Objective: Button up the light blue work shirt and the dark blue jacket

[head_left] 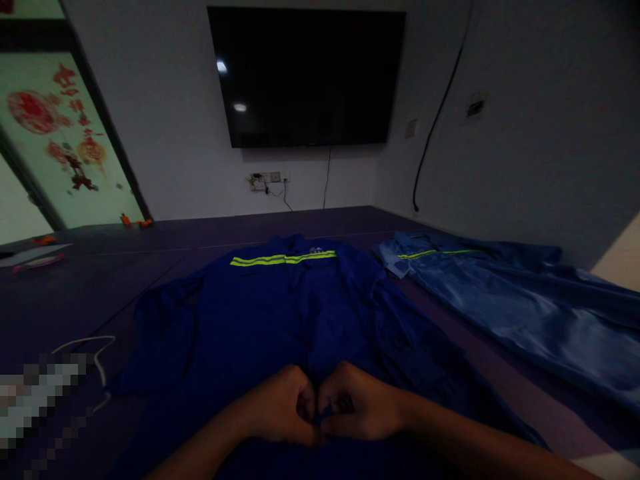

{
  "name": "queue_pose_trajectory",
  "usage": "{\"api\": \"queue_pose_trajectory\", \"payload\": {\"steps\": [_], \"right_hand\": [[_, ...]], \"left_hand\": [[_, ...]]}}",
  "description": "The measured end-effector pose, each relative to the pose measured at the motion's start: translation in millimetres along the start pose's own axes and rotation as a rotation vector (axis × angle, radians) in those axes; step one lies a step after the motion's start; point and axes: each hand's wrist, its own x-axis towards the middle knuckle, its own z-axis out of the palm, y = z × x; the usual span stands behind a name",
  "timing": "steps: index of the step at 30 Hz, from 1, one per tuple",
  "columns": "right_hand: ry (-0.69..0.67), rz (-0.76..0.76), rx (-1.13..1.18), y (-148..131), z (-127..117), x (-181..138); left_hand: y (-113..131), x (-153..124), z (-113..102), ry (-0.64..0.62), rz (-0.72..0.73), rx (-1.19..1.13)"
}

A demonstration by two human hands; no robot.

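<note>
A dark blue work jacket (255, 313) lies spread front up before me, collar at the far end, with a yellow-green striped band across its chest. Both hands meet at its front opening, low in the head view. My left hand (287, 407) is closed, thumb and fingers pinching the jacket's cloth. Close against it, my right hand (357, 403) pinches the same front edge, and a bit of blue fabric shows between its fingers. Any button or zip there is hidden by the fingers and the dim light.
To the right lies a lighter blue garment (495, 293) with a yellow-green stripe. A white cord (103, 367) rests at the left beside a blurred-out patch. Small orange objects (135, 221) sit near the glass door (65, 140). A television (310, 77) hangs on the far wall.
</note>
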Motion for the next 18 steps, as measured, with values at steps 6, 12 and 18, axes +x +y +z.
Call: {"api": "queue_pose_trajectory", "payload": {"steps": [6, 12, 18], "right_hand": [[-0.01, -0.017, 0.011, 0.2, 0.1, -0.5], [0.024, 0.007, -0.018, 1.0, 3.1, 0.4], [0.049, -0.021, 0.006, -2.9, 1.6, -1.0]], "left_hand": [[-0.7, -0.6, 1.5, 0.016, 0.037, 0.05], [-0.4, -1.8, 3.3, -0.051, 0.069, 0.032], [3.9, -4.8, 3.3, -0.114, 0.134, 0.011]]}}
